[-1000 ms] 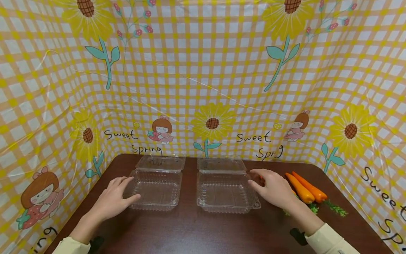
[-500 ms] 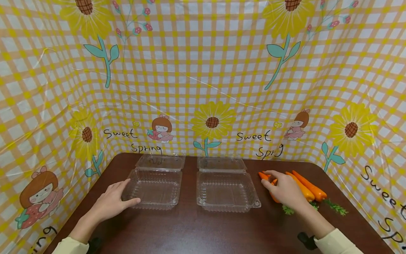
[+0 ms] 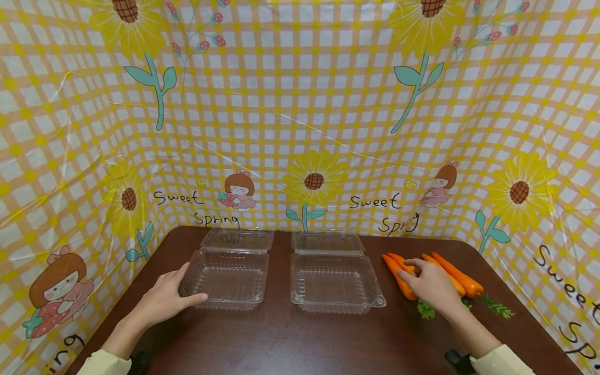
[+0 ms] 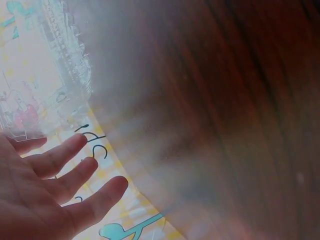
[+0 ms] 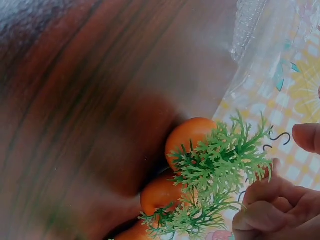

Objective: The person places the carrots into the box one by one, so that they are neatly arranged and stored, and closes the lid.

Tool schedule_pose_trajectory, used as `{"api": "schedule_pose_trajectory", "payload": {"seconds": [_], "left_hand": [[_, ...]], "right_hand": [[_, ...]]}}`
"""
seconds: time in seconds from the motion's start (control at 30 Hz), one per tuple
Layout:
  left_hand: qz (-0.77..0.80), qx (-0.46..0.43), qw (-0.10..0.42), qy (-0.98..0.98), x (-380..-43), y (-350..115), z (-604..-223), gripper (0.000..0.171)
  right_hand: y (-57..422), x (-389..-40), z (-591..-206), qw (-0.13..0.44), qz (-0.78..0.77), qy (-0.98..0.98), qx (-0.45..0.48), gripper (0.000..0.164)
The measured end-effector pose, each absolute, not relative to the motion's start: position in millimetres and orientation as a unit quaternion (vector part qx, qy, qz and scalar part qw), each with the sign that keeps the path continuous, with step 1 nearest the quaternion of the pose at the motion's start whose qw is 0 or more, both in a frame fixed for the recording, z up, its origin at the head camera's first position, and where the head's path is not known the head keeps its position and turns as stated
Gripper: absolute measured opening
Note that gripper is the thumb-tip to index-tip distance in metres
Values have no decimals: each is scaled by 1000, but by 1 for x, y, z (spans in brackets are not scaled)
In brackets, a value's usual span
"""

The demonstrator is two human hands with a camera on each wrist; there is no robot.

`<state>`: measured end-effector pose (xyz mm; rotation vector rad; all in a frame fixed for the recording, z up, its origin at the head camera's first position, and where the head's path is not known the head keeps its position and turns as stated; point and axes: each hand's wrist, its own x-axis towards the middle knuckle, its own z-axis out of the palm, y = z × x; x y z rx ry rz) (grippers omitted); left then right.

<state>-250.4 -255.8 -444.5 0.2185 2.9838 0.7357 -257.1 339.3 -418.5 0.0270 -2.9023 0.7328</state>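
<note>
My left hand [image 3: 161, 297] lies beside the left clear plastic container [image 3: 229, 281], thumb at its near left corner. In the left wrist view, my left fingers [image 4: 95, 202] are spread and slightly bent, near the container's edge; contact is hard to tell. On the right, my right hand [image 3: 433, 286] hovers over orange carrots [image 3: 397, 278] with leafy green tops [image 3: 425, 310]. The right wrist view has the carrot tops [image 5: 220, 150] beside my fingers [image 5: 267, 212], which are bent, with the thumb apart from them. No carrot shows in its grasp. The hand hides part of the carrots.
A second clear container [image 3: 333, 284] sits between the left container and the carrots. Both lids [image 3: 328, 242] are folded back toward the cloth. Two more carrots [image 3: 459, 276] lie right of my right hand. Checked cloth [image 3: 309, 104] surrounds the brown table [image 3: 276, 338].
My right hand has moved right, from the right container's edge to above the carrots, uncovering the leftmost carrot. My left hand has shifted only slightly along the left container.
</note>
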Motion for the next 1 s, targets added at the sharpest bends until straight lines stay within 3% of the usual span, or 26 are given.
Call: {"api": "schedule_pose_trajectory", "payload": {"seconds": [0.47, 0.53, 0.7, 1.0], "left_hand": [[224, 62, 43, 972, -252, -254, -443, 114], [223, 61, 42, 972, -252, -254, -443, 113], [222, 59, 41, 972, -251, -254, -444, 113], [225, 58, 46, 972, -252, -255, -444, 113]], "right_hand": [[351, -258, -415, -18, 205, -978, -46, 80], [352, -259, -417, -16, 198, -979, -42, 75], [353, -259, -426, -18, 191, -980, -43, 40], [350, -259, -429, -9, 166, -985, -46, 38]]}}
